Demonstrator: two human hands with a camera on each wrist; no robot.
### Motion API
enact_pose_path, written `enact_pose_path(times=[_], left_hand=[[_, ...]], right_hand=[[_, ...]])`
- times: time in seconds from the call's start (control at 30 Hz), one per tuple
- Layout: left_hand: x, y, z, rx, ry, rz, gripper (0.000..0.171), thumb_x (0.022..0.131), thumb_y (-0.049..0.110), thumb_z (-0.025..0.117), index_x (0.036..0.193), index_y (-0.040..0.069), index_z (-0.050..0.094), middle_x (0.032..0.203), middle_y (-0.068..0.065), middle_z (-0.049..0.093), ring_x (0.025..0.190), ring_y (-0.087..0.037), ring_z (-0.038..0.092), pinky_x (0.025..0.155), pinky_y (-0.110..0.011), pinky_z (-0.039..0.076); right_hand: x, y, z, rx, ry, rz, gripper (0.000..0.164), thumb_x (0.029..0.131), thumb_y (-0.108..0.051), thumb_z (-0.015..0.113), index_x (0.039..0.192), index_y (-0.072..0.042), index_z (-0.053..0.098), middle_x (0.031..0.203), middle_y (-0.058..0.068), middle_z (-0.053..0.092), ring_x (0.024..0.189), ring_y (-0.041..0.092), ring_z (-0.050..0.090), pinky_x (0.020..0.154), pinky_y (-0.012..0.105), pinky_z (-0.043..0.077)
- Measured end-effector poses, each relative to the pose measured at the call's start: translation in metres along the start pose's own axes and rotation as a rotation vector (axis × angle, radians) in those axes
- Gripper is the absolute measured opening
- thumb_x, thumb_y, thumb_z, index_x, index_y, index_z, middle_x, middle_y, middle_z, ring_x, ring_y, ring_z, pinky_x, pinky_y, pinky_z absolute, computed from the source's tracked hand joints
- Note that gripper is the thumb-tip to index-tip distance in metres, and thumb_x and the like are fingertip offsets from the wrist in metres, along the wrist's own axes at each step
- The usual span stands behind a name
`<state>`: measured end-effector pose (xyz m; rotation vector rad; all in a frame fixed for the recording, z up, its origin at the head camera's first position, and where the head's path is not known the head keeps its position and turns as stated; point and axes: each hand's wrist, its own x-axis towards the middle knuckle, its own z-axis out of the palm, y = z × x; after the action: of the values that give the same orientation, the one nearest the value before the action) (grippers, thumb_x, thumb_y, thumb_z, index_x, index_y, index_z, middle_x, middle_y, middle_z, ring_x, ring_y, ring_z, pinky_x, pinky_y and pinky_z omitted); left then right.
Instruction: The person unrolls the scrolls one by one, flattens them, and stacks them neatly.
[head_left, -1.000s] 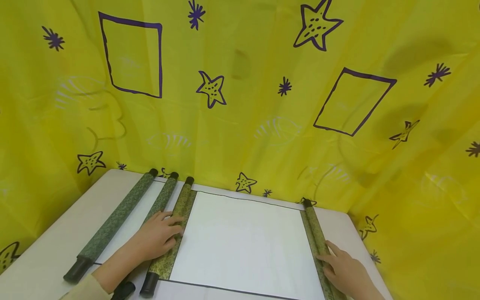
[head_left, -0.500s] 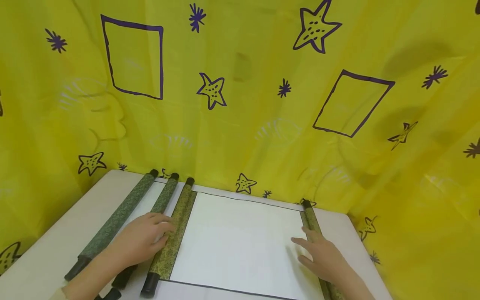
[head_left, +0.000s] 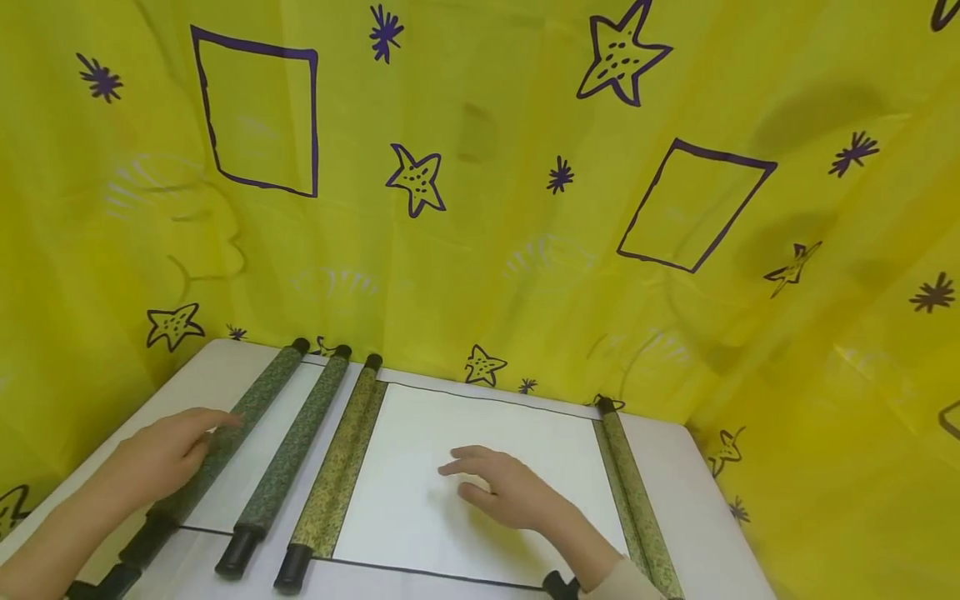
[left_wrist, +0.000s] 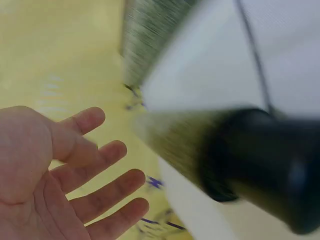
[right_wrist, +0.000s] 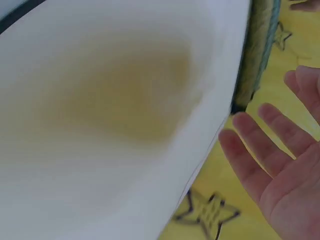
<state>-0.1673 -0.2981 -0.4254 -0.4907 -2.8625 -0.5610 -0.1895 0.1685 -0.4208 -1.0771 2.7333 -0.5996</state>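
In the head view, my left hand (head_left: 168, 454) is over the leftmost green speckled roller (head_left: 270, 387), its fingers overlapping that roller. A second green roller (head_left: 300, 446) lies beside it, with a strip of white sheet (head_left: 270, 450) between the two. My right hand (head_left: 510, 492), fingers extended, hovers above the white sheet of an unrolled scroll (head_left: 420, 533) and casts a shadow on it. Olive speckled rollers edge this scroll at left (head_left: 345, 458) and right (head_left: 637, 500). Both wrist views show spread, relaxed fingers (left_wrist: 107, 197) holding nothing.
Black knobs (head_left: 292, 567) cap the rollers. A white table (head_left: 705, 500) carries both scrolls. Behind and at the right hangs a yellow curtain (head_left: 480, 292) printed with purple stars and frames. Black wrist devices (head_left: 558, 583) show at the lower edge.
My left hand has left the olive roller and moved left to the far green one. My right hand has let go of the right roller and moved left over the white sheet.
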Motion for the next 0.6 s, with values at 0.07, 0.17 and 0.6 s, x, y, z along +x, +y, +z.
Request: enact_pose_path(times=[0.07,0.17,0.6], left_hand=[[-0.002,-0.012,0.004,-0.02,-0.049,-0.039,0.039,0.091,-0.009,0.052,0.123,0.006,0.066,0.124,-0.019,0.066,0.102,-0.037,0.064,0.074,-0.043,0.054],[-0.004,-0.028,0.011,-0.05,-0.067,-0.037,0.049,0.082,-0.018,0.051,0.122,0.005,0.066,0.123,-0.019,0.066,0.1,-0.035,0.064,0.069,-0.035,0.052],[0.001,-0.052,0.029,-0.13,0.07,0.187,0.055,0.08,-0.016,0.066,0.127,0.013,0.062,0.123,-0.007,0.066,0.098,-0.012,0.064,0.067,-0.031,0.053]], right_hand=[[0.021,-0.013,0.008,0.123,-0.02,-0.037,0.032,0.105,-0.023,0.051,0.134,-0.026,0.063,0.145,0.0,0.055,0.13,0.02,0.055,0.102,0.035,0.048],[0.053,-0.031,0.022,0.344,-0.046,-0.058,0.031,0.104,-0.019,0.053,0.133,-0.02,0.064,0.139,-0.001,0.06,0.11,0.013,0.066,0.085,0.026,0.055],[0.138,-0.1,0.065,0.697,-0.152,0.044,0.034,0.101,-0.021,0.057,0.133,-0.031,0.064,0.127,-0.003,0.064,0.065,0.013,0.07,0.057,0.033,0.058]])
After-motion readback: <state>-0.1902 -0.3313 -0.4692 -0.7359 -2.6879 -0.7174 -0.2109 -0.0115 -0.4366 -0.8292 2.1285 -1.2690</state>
